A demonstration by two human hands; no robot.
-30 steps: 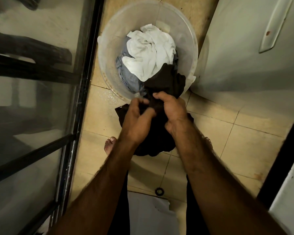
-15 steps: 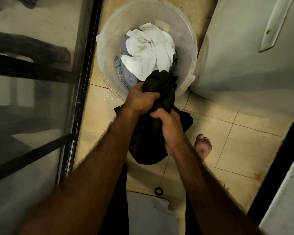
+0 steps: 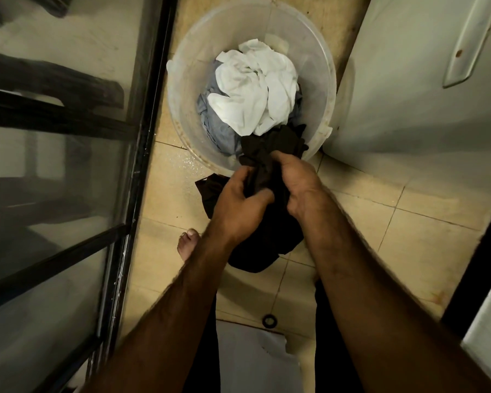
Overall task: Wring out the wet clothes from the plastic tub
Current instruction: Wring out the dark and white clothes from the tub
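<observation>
Dark cloth point(image 3: 267, 239), bunched up, is in the middle of the frame, at the near edge of the plastic tub point(image 3: 186, 80). Its upper end shows over that edge and its lower end hangs toward the tiled floor point(image 3: 408, 236). The left hand point(image 3: 238, 205) and right hand point(image 3: 298, 182) grip it side by side, fingers point(image 3: 279, 161) curled tight round the fabric. Inside the tub a white cloth point(image 3: 255, 92) lies on a grey-blue cloth point(image 3: 216, 123). A bare foot point(image 3: 187, 245) stands to the left, near a glass door point(image 3: 68, 194).
</observation>
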